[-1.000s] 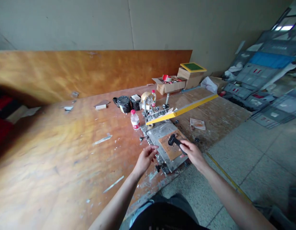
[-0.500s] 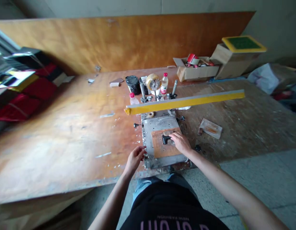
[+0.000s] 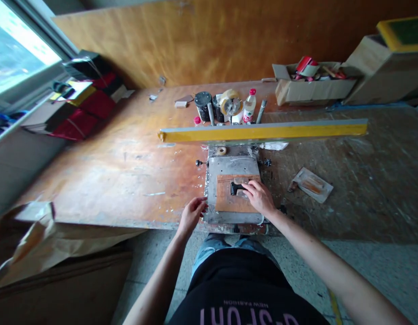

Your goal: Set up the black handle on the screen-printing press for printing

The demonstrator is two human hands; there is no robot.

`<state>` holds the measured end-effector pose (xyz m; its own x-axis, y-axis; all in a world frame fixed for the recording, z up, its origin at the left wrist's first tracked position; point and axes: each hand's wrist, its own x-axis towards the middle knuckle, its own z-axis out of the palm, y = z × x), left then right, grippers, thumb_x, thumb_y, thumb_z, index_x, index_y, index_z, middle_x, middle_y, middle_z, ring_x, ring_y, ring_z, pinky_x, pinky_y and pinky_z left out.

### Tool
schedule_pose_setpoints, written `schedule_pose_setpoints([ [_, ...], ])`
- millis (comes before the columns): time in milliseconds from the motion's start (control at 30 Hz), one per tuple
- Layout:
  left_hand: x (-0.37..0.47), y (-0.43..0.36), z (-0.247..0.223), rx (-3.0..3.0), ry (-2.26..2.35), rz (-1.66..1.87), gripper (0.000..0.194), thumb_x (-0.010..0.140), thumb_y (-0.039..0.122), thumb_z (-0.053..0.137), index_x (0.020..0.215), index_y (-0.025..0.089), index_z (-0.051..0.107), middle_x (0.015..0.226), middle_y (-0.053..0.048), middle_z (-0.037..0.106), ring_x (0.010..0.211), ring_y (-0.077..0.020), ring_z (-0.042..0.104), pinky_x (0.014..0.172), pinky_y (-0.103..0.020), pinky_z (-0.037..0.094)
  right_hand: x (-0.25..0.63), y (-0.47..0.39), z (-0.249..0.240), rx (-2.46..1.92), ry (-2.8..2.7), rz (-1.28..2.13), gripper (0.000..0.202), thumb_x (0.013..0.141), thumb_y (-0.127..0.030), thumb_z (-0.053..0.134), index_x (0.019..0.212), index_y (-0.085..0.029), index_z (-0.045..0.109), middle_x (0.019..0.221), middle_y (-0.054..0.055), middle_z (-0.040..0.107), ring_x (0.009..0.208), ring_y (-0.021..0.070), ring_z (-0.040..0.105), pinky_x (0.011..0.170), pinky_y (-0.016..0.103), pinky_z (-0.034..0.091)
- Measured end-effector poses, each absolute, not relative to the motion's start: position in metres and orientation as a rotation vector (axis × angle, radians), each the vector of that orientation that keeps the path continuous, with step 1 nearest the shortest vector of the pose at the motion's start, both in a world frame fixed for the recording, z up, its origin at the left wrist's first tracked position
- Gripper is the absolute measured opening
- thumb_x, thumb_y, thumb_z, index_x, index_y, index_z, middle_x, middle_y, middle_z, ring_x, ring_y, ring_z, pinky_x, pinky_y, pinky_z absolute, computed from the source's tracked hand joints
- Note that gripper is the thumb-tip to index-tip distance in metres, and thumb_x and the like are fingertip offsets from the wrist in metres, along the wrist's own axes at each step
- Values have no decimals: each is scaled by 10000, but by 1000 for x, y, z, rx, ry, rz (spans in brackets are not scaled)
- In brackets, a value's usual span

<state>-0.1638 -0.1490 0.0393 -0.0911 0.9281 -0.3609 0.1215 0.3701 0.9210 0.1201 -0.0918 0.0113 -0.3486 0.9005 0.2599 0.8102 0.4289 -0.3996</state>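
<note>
Fingers of the right hand (image 3: 260,197) close round a black tool (image 3: 234,188) over the brown board (image 3: 225,203) on the metal plate (image 3: 231,164); the left hand (image 3: 191,215) curls half-open, seemingly empty. Work looks unfinished, though how much is done I can't tell.

Green panel (image 3: 409,34) cut off at right, lower bottle (image 3: 197,121) mostly hidden

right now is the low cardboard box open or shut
Open: the box has a flap folded out, and red things show inside.

Head-high view, forward and down
</note>
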Motion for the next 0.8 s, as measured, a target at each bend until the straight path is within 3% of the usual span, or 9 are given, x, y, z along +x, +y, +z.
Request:
schedule_pose_setpoints([
  [400,-148,-129,7,1358,1597,640,313,823,370,565,1064,213,685,831,-40,702,683,-154,628,618,-240,462,120,-106,9,-1491,-2233,262,358,919,-340,535,1244,-227,632,1183,118,637,1105,278,537,967,456,466],
  [600,-147,-127,5,1476,1616,609,283,803,304,598,1064,242,689,851,-25,720,750,-179,659,732,-273,470,121,-106,5,-1468,-2234,244,360,921,-339,533,1246,-216,630,1184,116,637,1102,268,536,973,445,468],
  [800,-146,-131,2,1417,1583,651,308,770,313,619,1057,226,690,846,-20,721,738,-187,655,741,-290,489,121,-105,5,-1452,-2244,246,365,928,-343,523,1240,-189,632,1184,120,631,1087,266,530,981,438,466],
])
